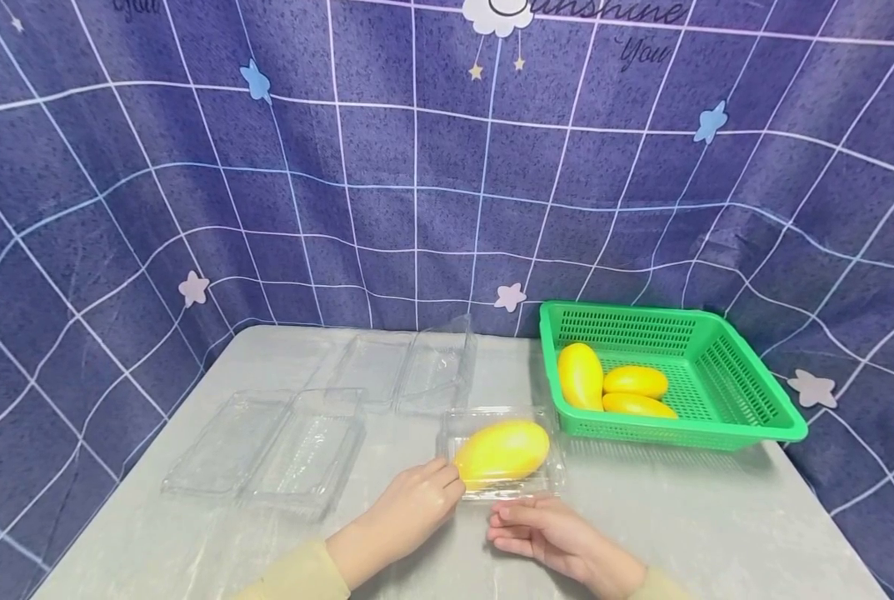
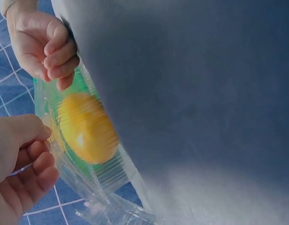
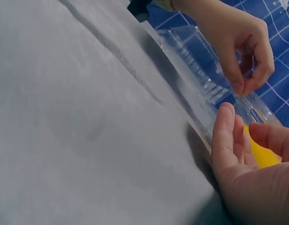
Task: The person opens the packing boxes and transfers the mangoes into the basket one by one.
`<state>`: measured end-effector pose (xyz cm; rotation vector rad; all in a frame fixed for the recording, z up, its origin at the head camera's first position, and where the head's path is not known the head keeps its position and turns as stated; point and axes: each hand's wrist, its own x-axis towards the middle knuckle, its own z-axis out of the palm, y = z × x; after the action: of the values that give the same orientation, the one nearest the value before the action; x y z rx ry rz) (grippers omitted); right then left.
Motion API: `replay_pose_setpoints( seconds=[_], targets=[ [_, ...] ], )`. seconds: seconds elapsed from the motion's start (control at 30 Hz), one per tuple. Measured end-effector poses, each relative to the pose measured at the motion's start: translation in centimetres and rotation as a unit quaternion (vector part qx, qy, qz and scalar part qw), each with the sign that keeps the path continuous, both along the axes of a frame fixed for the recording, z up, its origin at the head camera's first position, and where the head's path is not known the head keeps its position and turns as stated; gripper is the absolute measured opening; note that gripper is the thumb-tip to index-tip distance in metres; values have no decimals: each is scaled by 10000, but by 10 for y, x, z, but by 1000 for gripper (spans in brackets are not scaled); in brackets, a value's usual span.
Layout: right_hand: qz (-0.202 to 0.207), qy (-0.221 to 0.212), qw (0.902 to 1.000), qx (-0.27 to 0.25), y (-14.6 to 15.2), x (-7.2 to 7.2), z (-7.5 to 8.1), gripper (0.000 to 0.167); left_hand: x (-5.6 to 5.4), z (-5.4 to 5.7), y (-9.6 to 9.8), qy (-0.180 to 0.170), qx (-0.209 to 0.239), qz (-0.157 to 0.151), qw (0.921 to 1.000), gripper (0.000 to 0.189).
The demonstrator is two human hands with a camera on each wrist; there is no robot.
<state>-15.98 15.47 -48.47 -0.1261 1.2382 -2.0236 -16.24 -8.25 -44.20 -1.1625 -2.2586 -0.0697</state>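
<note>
A yellow mango lies inside a clear plastic clamshell box, and the plastic lies over the fruit. My left hand is at the box's near left corner, thumb and fingertip pinching its edge, as the right wrist view also shows. Just in front of the box's near edge, my right hand is turned partly palm up with loosely bent fingers and nothing in them. In the left wrist view the mango shows through the ribbed plastic.
Two more clear clamshell boxes stand opened out: one at the left, another farther back. A green basket with three mangoes stands at the back right. Behind the grey table hangs a blue grid-patterned curtain.
</note>
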Motion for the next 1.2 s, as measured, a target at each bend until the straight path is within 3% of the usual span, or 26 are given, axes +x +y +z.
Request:
replay_pose_setpoints(
  seconds=[0.57, 1.2],
  targets=[
    [-684, -151, 9975, 122, -24, 6, 2, 17, 2, 2, 1, -46, -171, 65, 9998, 18],
    [-895, -77, 9957, 240, -35, 9, 1, 22, 5, 2, 4, 210, -447, 107, 9987, 11]
  ],
)
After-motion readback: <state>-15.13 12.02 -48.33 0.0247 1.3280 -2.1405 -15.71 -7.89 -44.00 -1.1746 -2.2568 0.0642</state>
